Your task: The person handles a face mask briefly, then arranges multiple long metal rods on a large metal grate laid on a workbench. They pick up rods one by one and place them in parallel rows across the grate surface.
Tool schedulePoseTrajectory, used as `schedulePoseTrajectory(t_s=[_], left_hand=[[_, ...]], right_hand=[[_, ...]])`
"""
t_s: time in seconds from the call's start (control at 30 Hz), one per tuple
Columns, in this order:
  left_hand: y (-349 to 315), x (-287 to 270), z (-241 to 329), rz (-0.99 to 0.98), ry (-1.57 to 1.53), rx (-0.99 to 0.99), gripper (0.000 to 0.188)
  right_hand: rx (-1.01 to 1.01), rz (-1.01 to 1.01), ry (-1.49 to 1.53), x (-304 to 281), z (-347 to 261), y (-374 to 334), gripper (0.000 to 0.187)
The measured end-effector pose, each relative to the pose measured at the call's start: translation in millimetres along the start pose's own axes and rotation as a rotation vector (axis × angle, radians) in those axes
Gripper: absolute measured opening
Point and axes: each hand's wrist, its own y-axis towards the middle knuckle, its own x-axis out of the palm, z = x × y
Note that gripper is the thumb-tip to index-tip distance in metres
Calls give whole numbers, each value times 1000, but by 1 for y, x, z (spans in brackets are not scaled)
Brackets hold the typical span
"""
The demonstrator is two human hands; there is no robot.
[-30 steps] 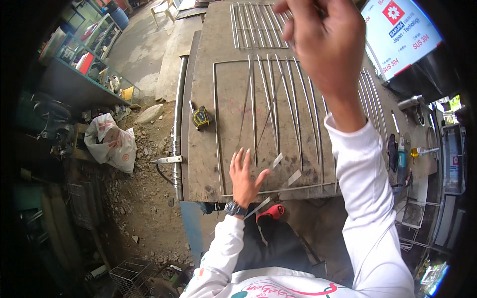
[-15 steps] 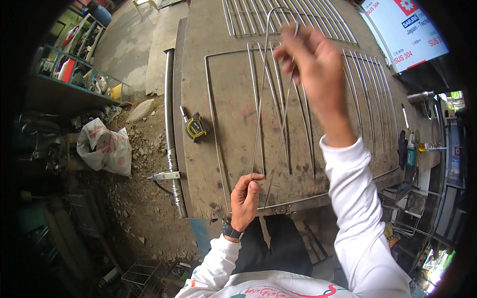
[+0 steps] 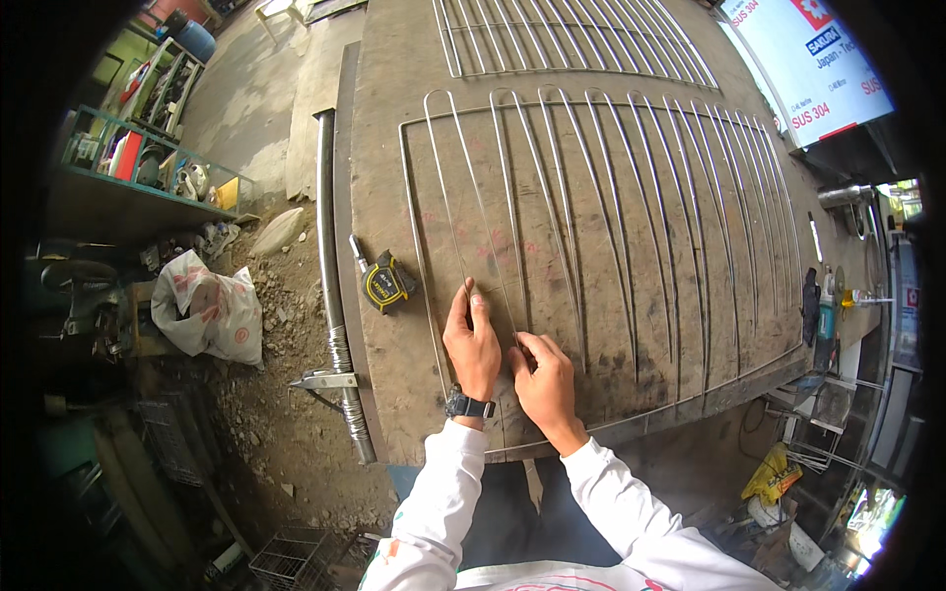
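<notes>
Worker's left hand (image 3: 473, 345) lies flat, fingers together, pressing the leftmost U-bent wire loop (image 3: 463, 187) onto the metal table (image 3: 631, 325); right hand (image 3: 542, 379) pinches that loop's lower end w/ fingertips. Yellow tape measure (image 3: 386, 284) sits just left, near a steel pipe (image 3: 330, 256) at table's edge.

white sign (image 3: 818, 44) upper right, red markings

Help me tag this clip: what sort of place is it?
Likely a metal fabrication workshop: bent wire loops laid out on a worn steel bench, a tape measure, and both hands on one loop.
</notes>
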Motion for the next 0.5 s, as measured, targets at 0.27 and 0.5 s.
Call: schedulePoseTrajectory(t_s=[0.27,0.5], left_hand=[[14,-7,11,-14,486,189,34],[14,-2,13,5,456,205,29]], right_hand=[[-2,46,-33,2,2,16,22],[-48,11,-137,2,10,18,21]])
